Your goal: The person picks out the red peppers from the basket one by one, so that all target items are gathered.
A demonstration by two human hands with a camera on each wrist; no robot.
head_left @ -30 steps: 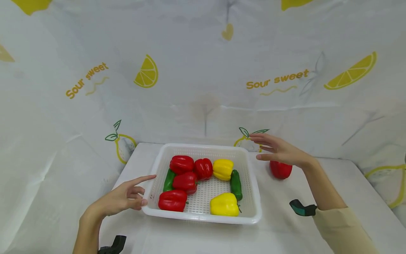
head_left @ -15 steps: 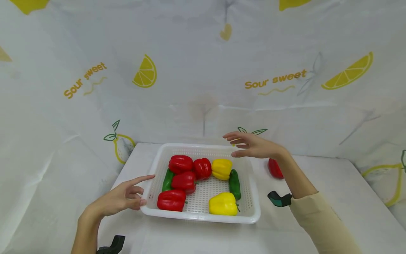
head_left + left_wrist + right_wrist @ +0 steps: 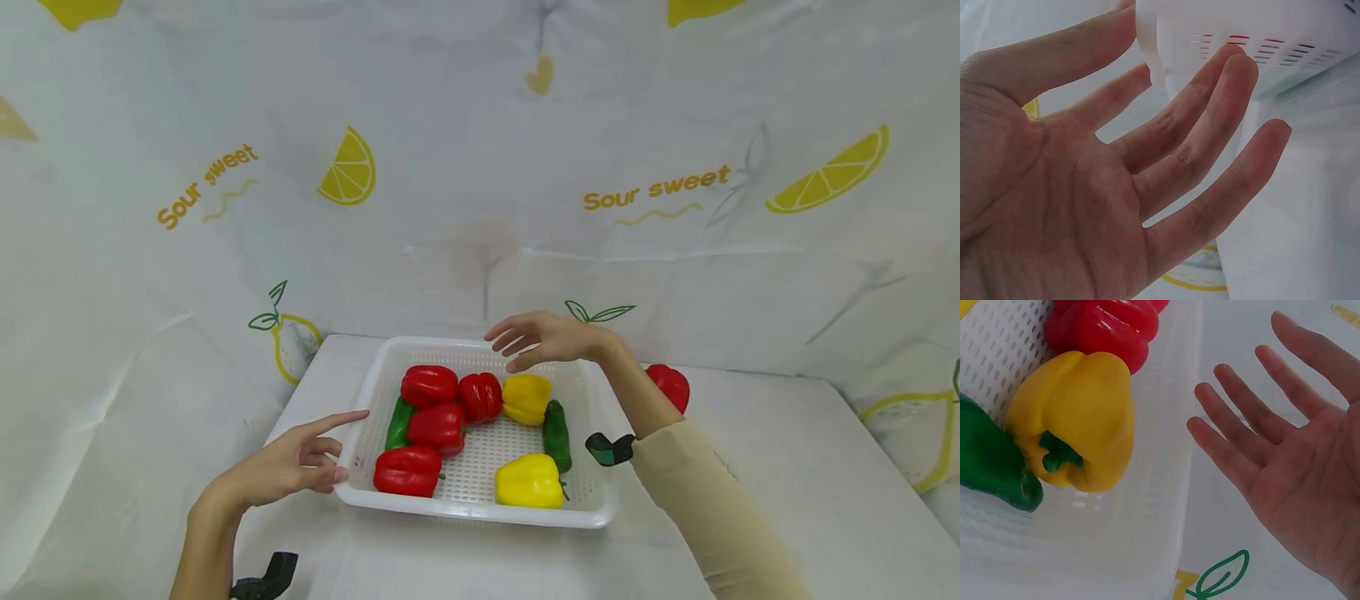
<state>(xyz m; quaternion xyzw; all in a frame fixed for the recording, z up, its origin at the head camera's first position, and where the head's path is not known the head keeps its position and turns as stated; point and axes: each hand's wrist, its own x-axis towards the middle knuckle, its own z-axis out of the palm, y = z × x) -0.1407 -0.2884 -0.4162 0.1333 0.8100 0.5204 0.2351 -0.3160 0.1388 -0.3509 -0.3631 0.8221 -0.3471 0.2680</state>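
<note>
A white perforated basket [image 3: 600, 508] stands on the table and holds several red peppers [image 3: 429, 386], two yellow peppers [image 3: 527, 397] and two green ones [image 3: 557, 435]. My right hand [image 3: 525, 342] hovers open over the basket's far edge, fingers spread, holding nothing. In the right wrist view that right hand [image 3: 1285, 469] has its palm turned toward a yellow pepper [image 3: 1075, 419] below it. My left hand [image 3: 300, 462] is open at the basket's left rim, index finger extended; in the left wrist view the left hand's fingers [image 3: 1210, 112] lie against the basket wall [image 3: 1285, 44].
A single red pepper [image 3: 670, 386] lies on the white table [image 3: 810, 500] to the right of the basket, behind my right forearm. A lemon-print cloth [image 3: 480, 167] forms the backdrop and the sides.
My right hand has swung left from above the lone red pepper to over the basket's far edge. The left hand has stayed in place.
</note>
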